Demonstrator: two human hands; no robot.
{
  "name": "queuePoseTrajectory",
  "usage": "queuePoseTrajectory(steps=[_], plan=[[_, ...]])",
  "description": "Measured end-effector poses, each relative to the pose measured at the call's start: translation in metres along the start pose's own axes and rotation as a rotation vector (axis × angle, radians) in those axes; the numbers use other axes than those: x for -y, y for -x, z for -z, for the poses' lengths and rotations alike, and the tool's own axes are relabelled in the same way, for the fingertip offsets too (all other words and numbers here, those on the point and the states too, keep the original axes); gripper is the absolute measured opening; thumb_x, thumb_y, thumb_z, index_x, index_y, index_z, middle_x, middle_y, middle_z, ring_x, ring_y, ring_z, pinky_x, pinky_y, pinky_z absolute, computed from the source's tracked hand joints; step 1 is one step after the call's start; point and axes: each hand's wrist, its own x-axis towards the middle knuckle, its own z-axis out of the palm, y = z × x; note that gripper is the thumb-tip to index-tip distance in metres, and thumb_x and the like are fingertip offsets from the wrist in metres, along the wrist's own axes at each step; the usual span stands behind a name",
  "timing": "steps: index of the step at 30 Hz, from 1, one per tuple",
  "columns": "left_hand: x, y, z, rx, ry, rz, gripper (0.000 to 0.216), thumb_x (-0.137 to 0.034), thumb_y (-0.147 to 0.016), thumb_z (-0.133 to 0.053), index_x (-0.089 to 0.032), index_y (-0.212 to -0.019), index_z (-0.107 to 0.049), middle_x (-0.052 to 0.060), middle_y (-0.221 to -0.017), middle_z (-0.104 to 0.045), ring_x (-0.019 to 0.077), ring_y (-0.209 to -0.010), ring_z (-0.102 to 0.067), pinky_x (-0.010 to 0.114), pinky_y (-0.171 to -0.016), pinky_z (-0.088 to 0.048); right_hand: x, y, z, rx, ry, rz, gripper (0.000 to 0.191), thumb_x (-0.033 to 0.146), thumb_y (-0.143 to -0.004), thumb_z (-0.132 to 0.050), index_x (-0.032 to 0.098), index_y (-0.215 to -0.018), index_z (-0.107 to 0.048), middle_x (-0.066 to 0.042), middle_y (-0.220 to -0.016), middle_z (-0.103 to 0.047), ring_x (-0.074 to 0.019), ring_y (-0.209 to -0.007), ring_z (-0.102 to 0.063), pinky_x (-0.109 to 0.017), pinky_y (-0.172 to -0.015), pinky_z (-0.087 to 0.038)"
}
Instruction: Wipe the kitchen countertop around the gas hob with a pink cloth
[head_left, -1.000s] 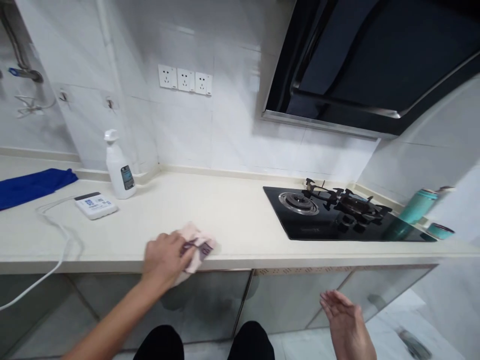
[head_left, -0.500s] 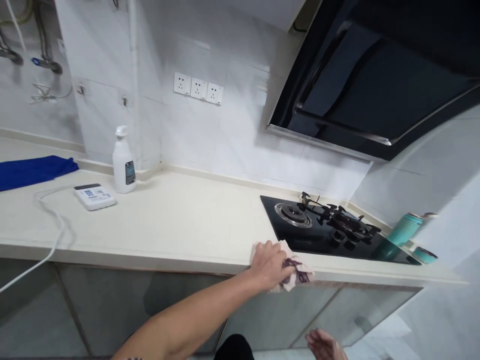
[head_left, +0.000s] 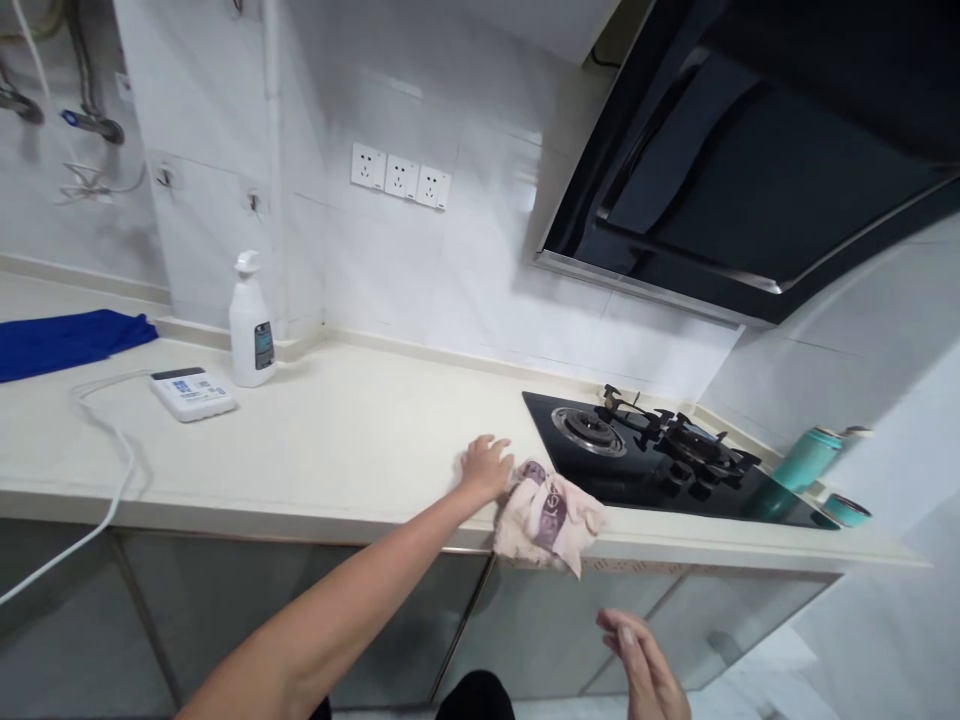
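Note:
A pale pink cloth (head_left: 551, 515) with dark purple printing lies crumpled over the front edge of the counter, partly hanging down, by the near left corner of the black gas hob (head_left: 607, 475). Just left of the cloth is my left hand (head_left: 486, 470), low over the countertop with its fingers stretched out; its thumb side is at the cloth's edge, and whether they touch I cannot tell. My right hand (head_left: 643, 660) hangs in the air in front of the cabinets, holding nothing, its fingers loosely extended and close together.
On the left of the counter (head_left: 375, 430) stand a white spray bottle (head_left: 251, 325) and a white device (head_left: 193, 393) with a cable. A blue cloth (head_left: 71, 343) lies farther left. Teal containers (head_left: 808, 460) are beyond the hob. A black range hood (head_left: 720, 170) overhangs it.
My left hand has let go of the cloth and moved left and up onto the countertop. The cloth now lies spread wider over the edge. My right hand has risen slightly.

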Motion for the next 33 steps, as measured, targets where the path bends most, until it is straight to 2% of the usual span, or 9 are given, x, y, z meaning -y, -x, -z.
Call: queuePoseTrajectory(steps=[2,4,7,9,13,18,22,26,33], plan=[[0.018,0.003,0.018,-0.006,-0.087,0.029,0.042,-0.045,-0.102,-0.059,-0.022,-0.135,-0.068,0.013,-0.15,-0.062,0.0332,-0.143,-0.053,0.06,-0.121,-0.036,0.009,-0.013,-0.028,0.082,0.132,0.145,0.053,0.073,-0.094,-0.059,0.029,-0.115,-0.079,-0.009,-0.137,-0.069,-0.0328,-0.132,-0.061,-0.049,-0.117,-0.047],[0.032,0.012,0.035,0.023,-0.155,0.008,0.034,-0.038,-0.101,-0.056,-0.024,-0.127,-0.074,0.011,-0.14,-0.069,0.031,-0.136,-0.059,0.052,-0.118,-0.042,0.02,-0.033,-0.056,0.11,0.294,0.316,0.06,0.074,-0.097,-0.051,0.028,-0.125,-0.076,-0.012,-0.145,-0.064,-0.0344,-0.141,-0.052,-0.055,-0.124,-0.036],[0.051,0.03,0.063,0.039,-0.237,-0.068,0.033,-0.035,-0.097,-0.056,-0.026,-0.12,-0.077,0.007,-0.132,-0.074,0.0258,-0.129,-0.064,0.038,-0.112,-0.047,0.044,-0.07,-0.086,0.086,0.569,0.467,0.067,0.072,-0.102,-0.031,0.025,-0.113,-0.078,-0.015,-0.126,-0.071,-0.0351,-0.128,-0.059,-0.064,-0.123,-0.027],[0.065,0.044,0.088,0.019,-0.292,-0.099,0.035,-0.038,-0.096,-0.055,-0.026,-0.122,-0.076,0.006,-0.132,-0.074,0.0252,-0.127,-0.065,0.037,-0.111,-0.047,0.063,-0.095,-0.093,0.073,0.723,0.474,0.068,0.068,-0.104,-0.025,0.026,-0.109,-0.077,-0.015,-0.122,-0.072,-0.035,-0.123,-0.061,-0.066,-0.119,-0.029],[0.108,0.069,0.149,-0.076,-0.417,-0.059,0.043,-0.042,-0.096,-0.05,-0.02,-0.126,-0.074,0.015,-0.138,-0.07,0.0347,-0.133,-0.06,0.052,-0.114,-0.043,0.085,-0.119,-0.107,0.163,0.924,0.463,0.06,0.061,-0.102,-0.041,0.023,-0.143,-0.065,-0.018,-0.152,-0.057,-0.0383,-0.138,-0.053,-0.062,-0.114,-0.038],[0.176,0.093,0.204,-0.188,-0.617,0.071,0.048,-0.049,-0.094,-0.049,-0.023,-0.124,-0.075,0.017,-0.144,-0.067,0.0411,-0.14,-0.055,0.059,-0.112,-0.042,0.083,-0.095,-0.143,0.447,1.048,0.504,0.056,0.058,-0.1,-0.052,0.031,-0.147,-0.064,-0.015,-0.16,-0.052,-0.0424,-0.144,-0.049,-0.072,-0.118,-0.03],[0.203,0.097,0.216,-0.17,-0.633,0.031,0.053,-0.056,-0.095,-0.047,-0.025,-0.13,-0.073,0.014,-0.144,-0.068,0.0388,-0.138,-0.058,0.055,-0.108,-0.046,0.078,-0.101,-0.153,0.601,0.945,0.615,0.055,0.056,-0.1,-0.055,0.035,-0.149,-0.062,-0.008,-0.162,-0.051,-0.0349,-0.149,-0.046,-0.058,-0.123,-0.033],[0.211,0.099,0.214,-0.197,-0.661,-0.05,0.053,-0.058,-0.096,-0.048,-0.026,-0.129,-0.074,0.013,-0.142,-0.071,0.0372,-0.135,-0.062,0.051,-0.104,-0.048,0.073,-0.155,-0.149,0.679,0.941,0.567,0.056,0.056,-0.103,-0.048,0.031,-0.15,-0.061,-0.007,-0.16,-0.055,-0.0282,-0.149,-0.047,-0.05,-0.125,-0.033],[0.22,0.114,0.201,-0.379,-0.682,-0.192,0.049,-0.063,-0.1,-0.049,-0.028,-0.12,-0.078,0.011,-0.136,-0.074,0.0339,-0.128,-0.067,0.049,-0.103,-0.049,0.058,-0.244,-0.187,0.324,1.259,0.397,0.053,0.062,-0.104,-0.04,0.036,-0.144,-0.065,-0.013,-0.149,-0.054,-0.0361,-0.136,-0.05,-0.062,-0.109,-0.041]])
